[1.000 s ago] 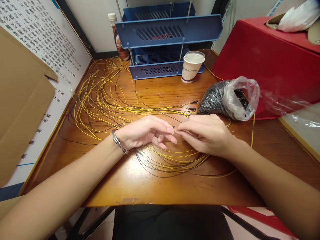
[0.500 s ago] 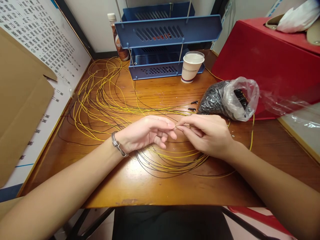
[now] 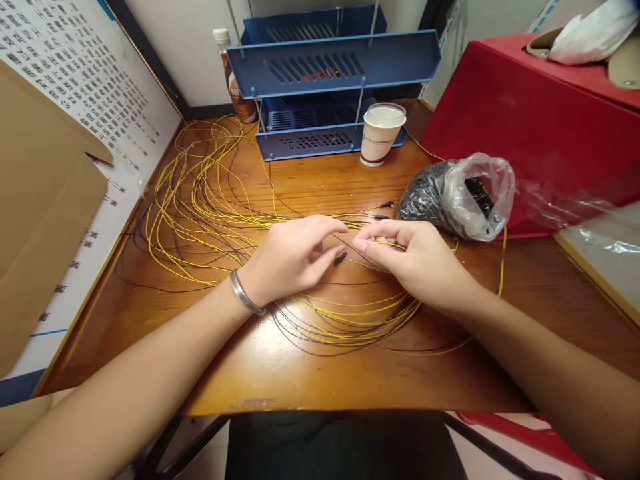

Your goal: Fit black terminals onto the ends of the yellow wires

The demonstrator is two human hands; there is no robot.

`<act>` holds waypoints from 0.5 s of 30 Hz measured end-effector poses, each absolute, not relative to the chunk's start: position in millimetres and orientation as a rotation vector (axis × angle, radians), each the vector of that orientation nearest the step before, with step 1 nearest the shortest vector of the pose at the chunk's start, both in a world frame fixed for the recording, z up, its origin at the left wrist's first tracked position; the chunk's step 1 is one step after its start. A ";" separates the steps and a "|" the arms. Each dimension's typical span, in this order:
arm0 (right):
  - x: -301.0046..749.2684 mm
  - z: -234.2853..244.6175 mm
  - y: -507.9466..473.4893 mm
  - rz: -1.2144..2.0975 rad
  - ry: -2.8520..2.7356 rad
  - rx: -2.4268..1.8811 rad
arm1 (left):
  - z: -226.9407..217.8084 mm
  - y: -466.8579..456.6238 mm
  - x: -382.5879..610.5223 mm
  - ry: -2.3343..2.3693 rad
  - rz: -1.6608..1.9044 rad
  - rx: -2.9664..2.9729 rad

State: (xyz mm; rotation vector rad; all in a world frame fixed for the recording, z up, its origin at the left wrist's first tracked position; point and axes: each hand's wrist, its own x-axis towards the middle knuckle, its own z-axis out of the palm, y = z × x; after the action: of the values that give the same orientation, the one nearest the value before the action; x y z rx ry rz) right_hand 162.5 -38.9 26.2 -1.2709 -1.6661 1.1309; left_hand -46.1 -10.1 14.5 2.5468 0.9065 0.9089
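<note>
My left hand (image 3: 295, 260), with a silver bracelet at the wrist, hovers over the wires with thumb and index finger apart. A small black connector (image 3: 341, 258) shows just by its thumb tip; whether they touch I cannot tell. Facing it, my right hand (image 3: 417, 263) has thumb and index finger closed on a thin wire, whose end I cannot make out. Coiled yellow and black wires (image 3: 345, 341) lie beneath both hands. More loops of thin wire (image 3: 200, 173) spread across the left of the table. Two wire ends with black connectors (image 3: 386, 205) rest beyond my hands.
A clear plastic bag (image 3: 483, 197) of black parts lies at the right, against a red box (image 3: 520, 127). Behind are a paper cup (image 3: 383, 133), a blue tray rack (image 3: 330, 63) and a brown bottle (image 3: 244, 107). Cardboard (image 3: 45, 200) leans at left.
My left hand has turned from palm up to back up, and its thumb and index finger have parted. The right hand has shifted slightly up. A black connector now shows between the hands.
</note>
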 end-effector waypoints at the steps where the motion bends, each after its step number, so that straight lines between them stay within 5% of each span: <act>1: 162.8 26.9 -38.1 1.176 -1.651 -1.254 | 14.6 -10.3 -47.3 0.873 0.898 2.615; 15: 165.3 24.7 -37.1 1.368 -1.516 -1.214 | 15.1 -12.3 -48.5 0.959 0.890 2.887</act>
State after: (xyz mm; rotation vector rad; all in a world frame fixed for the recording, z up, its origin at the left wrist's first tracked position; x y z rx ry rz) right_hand 165.3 -37.1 24.7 -1.2138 -1.5157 1.3680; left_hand -48.5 -12.3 15.1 2.8870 0.9593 0.8901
